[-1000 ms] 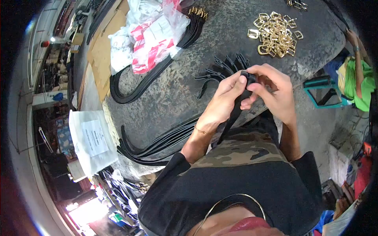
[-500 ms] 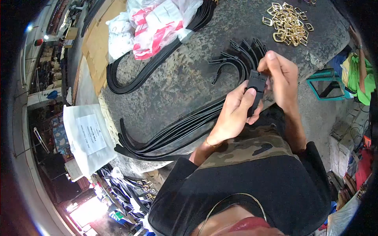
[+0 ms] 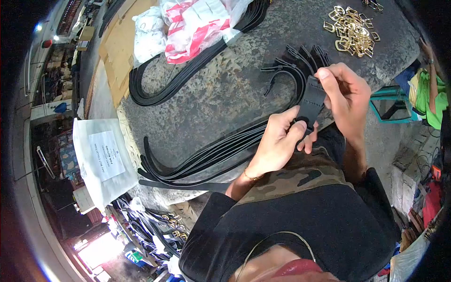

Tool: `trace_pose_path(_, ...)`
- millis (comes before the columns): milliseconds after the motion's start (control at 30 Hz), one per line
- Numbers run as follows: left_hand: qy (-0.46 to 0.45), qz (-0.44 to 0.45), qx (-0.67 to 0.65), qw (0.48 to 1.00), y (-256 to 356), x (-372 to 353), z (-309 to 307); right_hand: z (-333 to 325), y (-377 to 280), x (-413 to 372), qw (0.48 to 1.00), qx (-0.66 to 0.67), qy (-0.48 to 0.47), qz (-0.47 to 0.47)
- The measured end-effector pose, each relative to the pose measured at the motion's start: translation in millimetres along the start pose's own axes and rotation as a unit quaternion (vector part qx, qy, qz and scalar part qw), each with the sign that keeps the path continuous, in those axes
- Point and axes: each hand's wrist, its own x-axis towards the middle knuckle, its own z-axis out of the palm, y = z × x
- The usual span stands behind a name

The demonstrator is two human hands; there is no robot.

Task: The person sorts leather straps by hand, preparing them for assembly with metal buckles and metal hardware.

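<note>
A black strap end (image 3: pixel 311 101) with stitching is held up over the table's near edge. My left hand (image 3: pixel 280 138) grips its lower part, thumb on top and fingers beneath. My right hand (image 3: pixel 345 91) pinches its upper end between thumb and fingers. Just beyond my hands, a fan of black strap ends (image 3: pixel 300 61) lies on the dark mottled table (image 3: pixel 206 103). Long black straps (image 3: pixel 211 152) run leftward from beside my left hand and curve near the table's left edge.
Gold buckles (image 3: pixel 354 35) are piled at the far right. Plastic bags (image 3: pixel 197 28) rest on another looped strap bundle (image 3: pixel 174 87). A white labelled packet (image 3: pixel 101 162) is at the left. A teal frame (image 3: pixel 392 104) stands right of the table, near another person's arm (image 3: pixel 431 70).
The strap piece now shows a longer, flatter stitched face. My left hand has moved slightly down along it, and my right hand has shifted a little right. The whole view has shifted slightly.
</note>
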Motion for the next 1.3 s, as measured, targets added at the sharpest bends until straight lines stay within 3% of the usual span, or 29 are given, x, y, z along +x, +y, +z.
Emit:
trace_pose_path(100, 0.004, 0.005, -0.008, 1.0, 3, -2, -1, 2, 0, 4, 0.999, 0.008, -0.038, -0.026)
trace_pose_path(167, 0.028, 0.002, -0.053, 0.998, 5, -1, -2, 2, -5, 4, 0.992, 0.024, -0.123, -0.025)
trace_pose_path(300, 0.03, 0.039, 0.049, 0.998, 6, 7, 3, 3, -8, 4, 0.997, -0.013, -0.068, -0.037)
trace_pose_path(433, 0.005, 0.036, 0.036, 0.999, 5, 17, 16, -11, 1, 8, 0.998, -0.057, 0.018, -0.036)
trace_pose_path(500, -0.031, 0.013, -0.004, 0.999, 5, 22, 20, -28, 2, 10, 1.0, 0.017, 0.013, 0.004)
trace_pose_path(567, -0.053, 0.021, 0.014, 0.998, 5, 30, 25, -42, 1, 9, 1.0, 0.016, 0.007, -0.014)
trace_pose_path(633, -0.072, 0.031, 0.03, 0.996, 6, 37, 32, -54, 0, 8, 0.995, 0.096, -0.001, -0.011)
trace_pose_path(967, -0.041, 0.021, 0.118, 0.992, 8, 56, 58, -91, 6, 17, 0.996, 0.062, -0.029, -0.06)
trace_pose_path(1067, -0.064, 0.02, 0.096, 0.993, 8, 57, 56, -92, 10, 17, 0.997, 0.057, -0.036, -0.047)
trace_pose_path(1167, -0.077, 0.038, 0.114, 0.99, 7, 56, 54, -89, 16, 15, 0.993, 0.062, -0.028, -0.092)
trace_pose_path(1233, -0.075, 0.018, 0.111, 0.991, 7, 55, 55, -93, 22, 15, 0.979, 0.146, -0.095, -0.101)
trace_pose_path(1300, -0.074, 0.027, 0.105, 0.991, 7, 55, 54, -89, 15, 12, 0.979, 0.165, -0.088, -0.078)
